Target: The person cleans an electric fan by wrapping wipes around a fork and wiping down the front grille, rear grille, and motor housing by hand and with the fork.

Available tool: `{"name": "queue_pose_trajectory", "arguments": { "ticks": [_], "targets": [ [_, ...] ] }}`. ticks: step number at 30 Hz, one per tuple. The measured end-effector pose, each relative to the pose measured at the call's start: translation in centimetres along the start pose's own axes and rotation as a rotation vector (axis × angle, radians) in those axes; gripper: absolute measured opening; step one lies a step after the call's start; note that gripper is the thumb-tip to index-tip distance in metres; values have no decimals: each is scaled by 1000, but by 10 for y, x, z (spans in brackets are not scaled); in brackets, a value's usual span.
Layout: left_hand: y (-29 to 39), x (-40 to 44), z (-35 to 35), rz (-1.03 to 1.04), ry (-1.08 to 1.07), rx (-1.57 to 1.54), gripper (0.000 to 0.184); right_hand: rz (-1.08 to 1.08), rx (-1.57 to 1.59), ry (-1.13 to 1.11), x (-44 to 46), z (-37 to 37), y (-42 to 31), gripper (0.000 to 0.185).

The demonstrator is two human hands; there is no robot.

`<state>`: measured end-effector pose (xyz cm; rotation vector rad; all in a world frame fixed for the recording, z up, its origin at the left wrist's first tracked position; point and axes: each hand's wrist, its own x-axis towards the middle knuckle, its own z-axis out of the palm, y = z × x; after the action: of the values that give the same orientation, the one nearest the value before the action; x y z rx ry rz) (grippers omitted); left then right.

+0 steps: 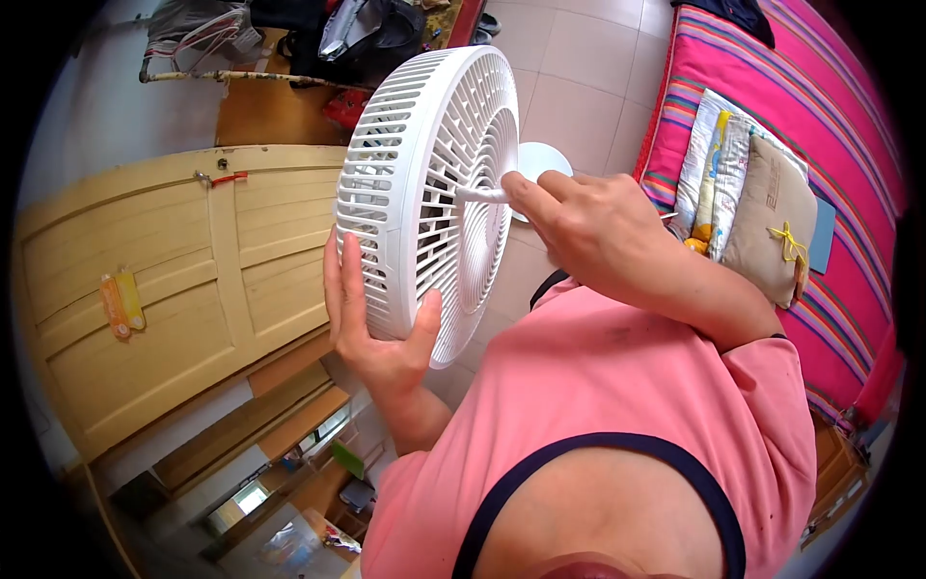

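In front of my chest stands a white round fan (386,222) with a slatted rim and a ringed grille, tilted to one side. My left hand (371,333) supports its lower rim, with the fingers on the outer slats and the thumb at the grille side. My right hand (603,222) is closed at the grille's middle, pinching a short white stick-like piece (479,195) whose far end meets the grille bars. Whether that piece belongs to the fan I cannot tell. Below, a white round base (545,166) shows on the floor, partly hidden by the fan.
On the right is a bed with a pink striped cover (839,125), holding a beige pillow (767,227) and folded cloths. A yellowish wooden door (174,280) stands at left. Bags (386,39) and clutter lie at the top, above tiled floor (588,58).
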<state>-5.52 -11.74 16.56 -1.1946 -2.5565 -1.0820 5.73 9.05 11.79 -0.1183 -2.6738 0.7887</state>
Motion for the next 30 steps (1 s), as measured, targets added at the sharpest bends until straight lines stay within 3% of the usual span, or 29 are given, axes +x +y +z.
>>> {"name": "queue_pose_trajectory", "arguments": {
  "ticks": [8,13,18,22,30],
  "targets": [
    [3,1,0,4,-9,1,77,-114,-186,-150,39,-6,-22,21],
    [4,3,0,25,-2,8,76,-56,-76,-104,22,-6,-14,25],
    [5,2,3,22,10,11,75,126,-236,-200,-5,-20,-5,41],
    [3,3,-1,35,-7,65,77,77,-142,-94,-12,-20,-4,39],
    [4,4,1,25,-9,12,78,28,-117,-111,-3,-15,-14,39]
  ]
}}
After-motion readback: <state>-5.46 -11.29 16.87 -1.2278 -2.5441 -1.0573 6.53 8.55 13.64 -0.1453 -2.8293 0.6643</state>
